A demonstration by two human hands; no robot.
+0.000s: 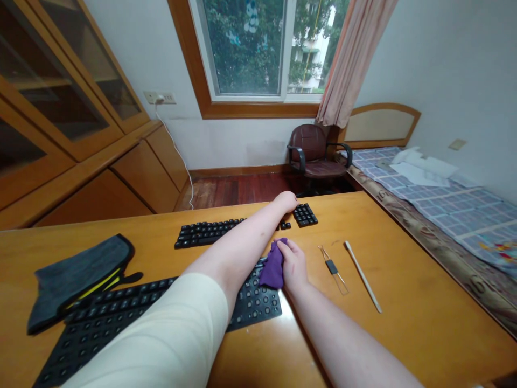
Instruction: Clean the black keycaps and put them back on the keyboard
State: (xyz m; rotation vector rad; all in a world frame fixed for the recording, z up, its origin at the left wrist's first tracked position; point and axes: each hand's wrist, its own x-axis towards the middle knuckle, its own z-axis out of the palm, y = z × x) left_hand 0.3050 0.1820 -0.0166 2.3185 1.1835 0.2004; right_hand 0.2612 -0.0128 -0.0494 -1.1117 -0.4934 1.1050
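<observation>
My right hand point(294, 265) pinches a bunched purple cloth point(273, 268) over the right part of a black keyboard point(258, 308), where the keycaps are off and the bare switch spots show. Across the table reaches my left arm, with my left hand point(286, 201) at the far edge beside loose black keycaps. Its fingers are bent down out of sight, so what they touch is hidden. Removed keycaps lie in rows: a wide group point(208, 233) behind the keyboard and a number-pad block point(306, 214) right of my left hand. My left forearm covers the keyboard's middle.
A wire keycap puller point(332, 267) and a slim white stick point(363, 277) lie on the wooden table point(404, 302) to the right. A dark grey cloth point(83, 277) with a yellow edge overlaps the keyboard's left end. Beyond stand an office chair point(313, 153) and a bed point(428, 188).
</observation>
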